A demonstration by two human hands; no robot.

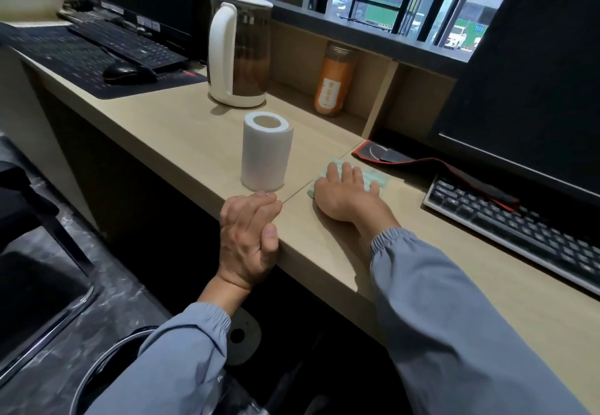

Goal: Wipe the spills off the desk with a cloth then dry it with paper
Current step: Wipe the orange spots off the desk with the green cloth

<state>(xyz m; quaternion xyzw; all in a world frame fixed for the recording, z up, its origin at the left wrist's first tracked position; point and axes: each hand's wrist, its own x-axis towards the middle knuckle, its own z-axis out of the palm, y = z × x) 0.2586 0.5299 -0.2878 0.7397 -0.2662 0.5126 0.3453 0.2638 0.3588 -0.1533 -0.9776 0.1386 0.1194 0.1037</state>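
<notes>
A pale green cloth (376, 177) lies flat on the light wooden desk (324, 252), just left of the near keyboard. My right hand (349, 192) presses down on it with straight, spread fingers and covers most of it. My left hand (248, 236) rests on the desk's front edge, fingers on top and thumb along the edge, holding nothing. A white paper roll (266, 151) stands upright just beyond my left hand. No spill shows on the desk.
A white kettle (238, 51) and an orange bottle (332, 85) stand behind the roll. A keyboard (519, 223), a folded-back black mat (431, 163) and a monitor (535, 96) fill the right. Another keyboard (130, 41) and mouse (130, 73) lie far left.
</notes>
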